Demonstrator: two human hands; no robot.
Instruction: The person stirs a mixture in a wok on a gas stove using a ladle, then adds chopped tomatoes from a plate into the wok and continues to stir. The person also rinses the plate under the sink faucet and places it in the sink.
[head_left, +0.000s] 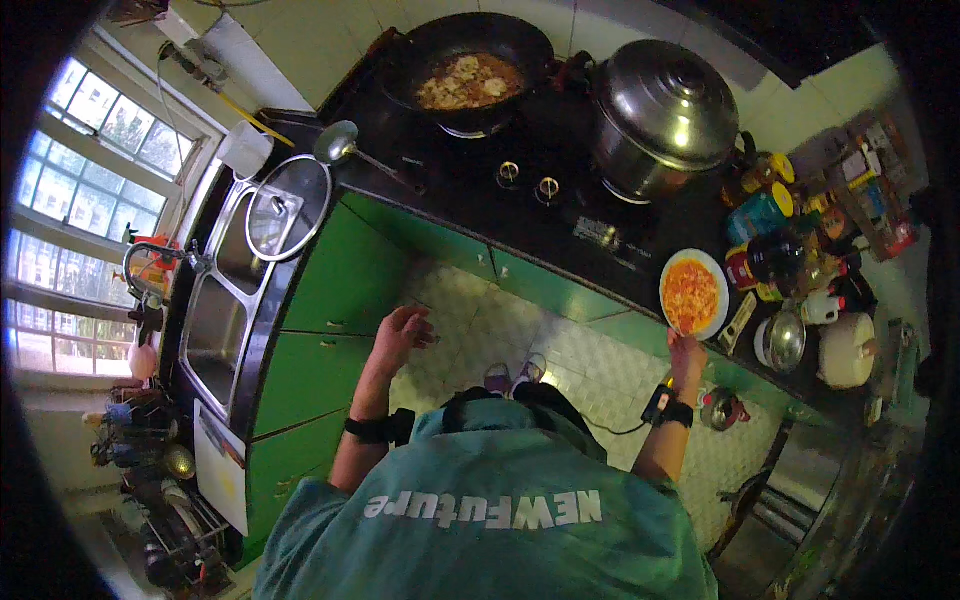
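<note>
A white bowl (726, 294) of chopped orange-red food (691, 292) is at the front edge of the black counter, right of the stove. My right hand (686, 356) grips its near rim, with the fingertips partly hidden at the edge. In the air above the floor, near the green cabinets, my left hand (405, 335) has loosely bent fingers and holds nothing. On the left burner sits a black wok (480, 34) with cooked pieces, perhaps egg, in brownish liquid (471, 82). A lidded steel pot (664, 112) stands on the right burner.
A ladle (337, 142) lies on the counter left of the stove. Beside it, a glass lid (289, 210) overlaps the double sink (217, 330). Bottles and jars (761, 214) crowd the right end, near a metal bowl (784, 339). A cutting board (220, 465) is below the sink.
</note>
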